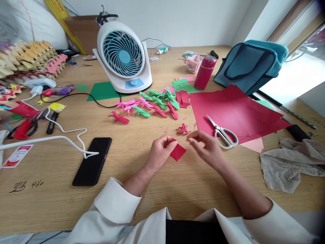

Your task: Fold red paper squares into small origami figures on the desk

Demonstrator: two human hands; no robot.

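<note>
A small folded square of red paper is pinched between the thumb and fingers of my left hand, just above the table. Off to its right is my right hand, fingers loosely curled and slightly apart, touching nothing I can see. A folded red paper figure lies just beyond my hands. Behind it is a cluster of folded figures in green, pink and red. White-handled scissors rest partly on large red paper sheets, close to my right hand.
A white fan stands at the back, near a green sheet. A black phone with a white cable lies left. Toward the right are a red thermos, a teal bag and a crumpled cloth.
</note>
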